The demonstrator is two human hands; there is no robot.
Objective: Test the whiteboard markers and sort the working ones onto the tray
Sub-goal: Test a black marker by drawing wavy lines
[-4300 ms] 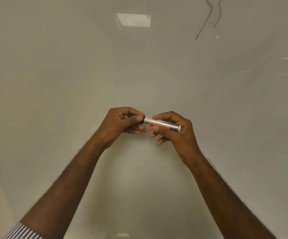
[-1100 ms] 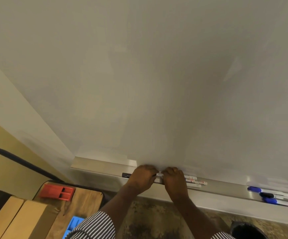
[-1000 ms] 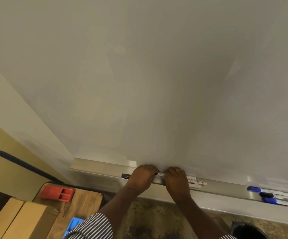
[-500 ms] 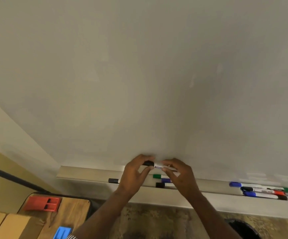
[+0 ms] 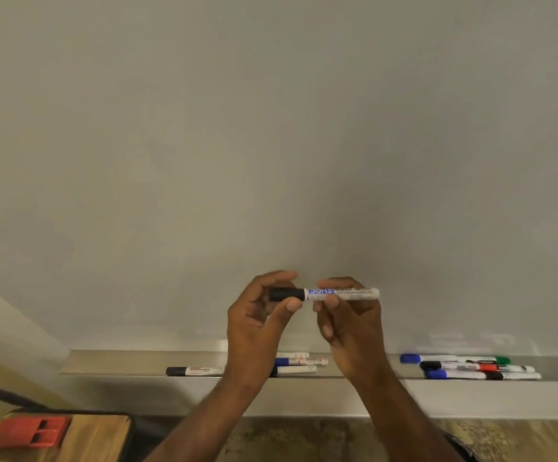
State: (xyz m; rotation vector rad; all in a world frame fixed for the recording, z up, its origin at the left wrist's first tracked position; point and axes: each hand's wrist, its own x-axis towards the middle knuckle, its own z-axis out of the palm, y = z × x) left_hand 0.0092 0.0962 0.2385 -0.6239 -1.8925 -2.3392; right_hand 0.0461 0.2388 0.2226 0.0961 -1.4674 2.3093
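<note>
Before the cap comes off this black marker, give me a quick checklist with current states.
1. Left hand pinching the cap: ok.
2. Right hand gripping the marker barrel: ok.
3. Cap on, marker level: ok.
4. Whiteboard above the hands bare for a test stroke: ok.
5. Room on the tray among the other markers: ok, bare stretch at its left end.
6. Ink works: cannot tell.

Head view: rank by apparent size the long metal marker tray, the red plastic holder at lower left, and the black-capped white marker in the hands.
1. Long metal marker tray.
2. Red plastic holder and black-capped white marker: they look alike in size, and the marker sits nearer the camera, so no ranking between them.
</note>
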